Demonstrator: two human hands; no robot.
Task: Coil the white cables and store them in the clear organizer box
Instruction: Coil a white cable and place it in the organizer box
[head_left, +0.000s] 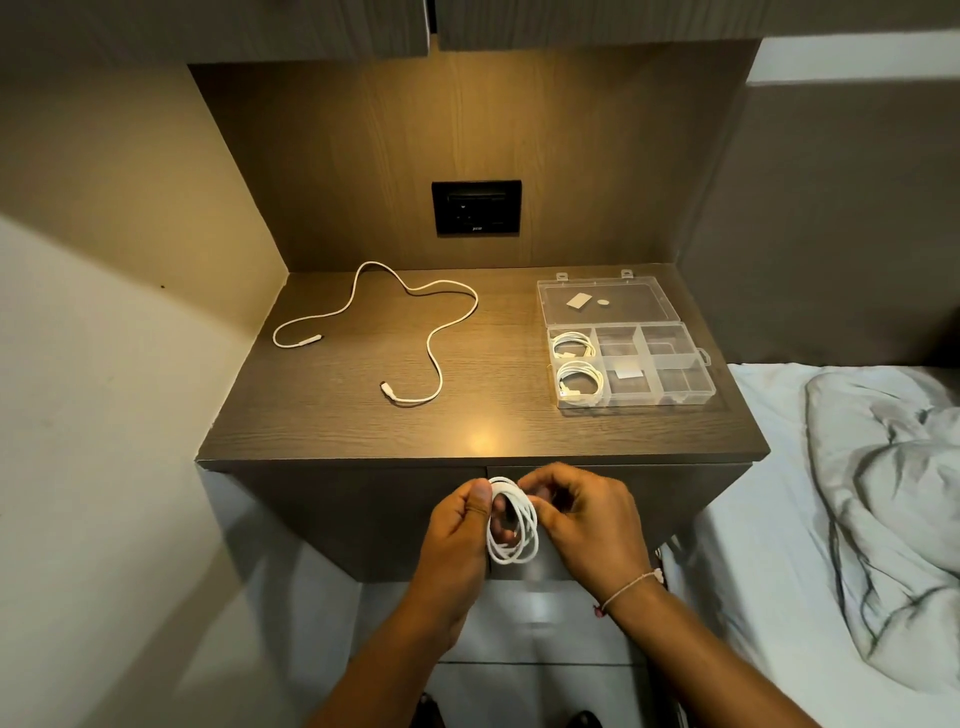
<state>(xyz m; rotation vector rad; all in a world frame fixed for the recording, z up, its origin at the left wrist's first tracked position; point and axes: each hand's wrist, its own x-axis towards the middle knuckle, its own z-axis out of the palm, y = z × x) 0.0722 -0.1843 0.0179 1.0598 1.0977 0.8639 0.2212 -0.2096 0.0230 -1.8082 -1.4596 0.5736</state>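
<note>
In front of the nightstand's front edge I hold a coiled white cable in several loops. My left hand pinches the coil's top with thumb and fingers through the loops. My right hand grips the coil's right side. A second white cable lies uncoiled in a loose wavy shape on the left half of the nightstand top. The clear organizer box sits open at the right, its lid folded back. Two coiled white cables fill its two left compartments.
The dark wooden nightstand has a black wall socket on the back panel. A bed with a crumpled grey blanket lies to the right. A beige wall closes the left side. Cabinets hang overhead.
</note>
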